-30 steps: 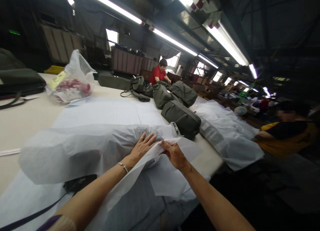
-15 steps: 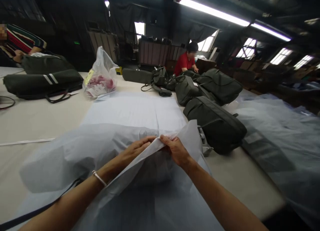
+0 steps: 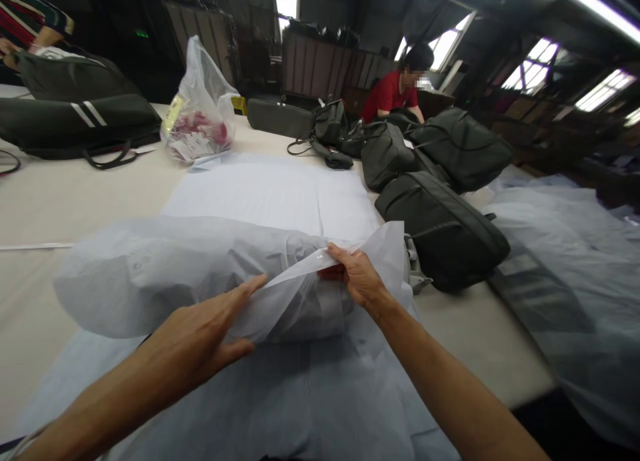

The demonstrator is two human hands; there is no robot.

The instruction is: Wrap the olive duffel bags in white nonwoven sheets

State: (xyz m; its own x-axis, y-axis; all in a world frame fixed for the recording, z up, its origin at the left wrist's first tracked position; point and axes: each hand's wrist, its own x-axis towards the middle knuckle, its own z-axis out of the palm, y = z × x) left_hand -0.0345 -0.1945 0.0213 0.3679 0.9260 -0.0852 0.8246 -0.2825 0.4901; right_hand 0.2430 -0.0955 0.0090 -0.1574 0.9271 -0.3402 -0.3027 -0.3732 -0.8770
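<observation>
A long bundle in thin white translucent wrapping lies across the table in front of me; what it encloses is hidden. My right hand pinches a folded edge of this wrapping between thumb and fingers, at the bundle's right part. To the left, my left hand has its thumb and fingers apart and lies against the near side of the wrapping, holding nothing. White sheets are spread beyond the bundle, and pale sheeting also spreads on the near side.
Dark bags crowd the right side, with a person in red behind. A clear plastic bag stands at the back left, beside a striped dark bag. Translucent plastic sheets lie at the far right. Another person's arm shows upper left.
My left hand has let go of the wrapping's edge and drawn back to the left, opening its fingers. My right hand keeps its pinch. The camera view has tilted down.
</observation>
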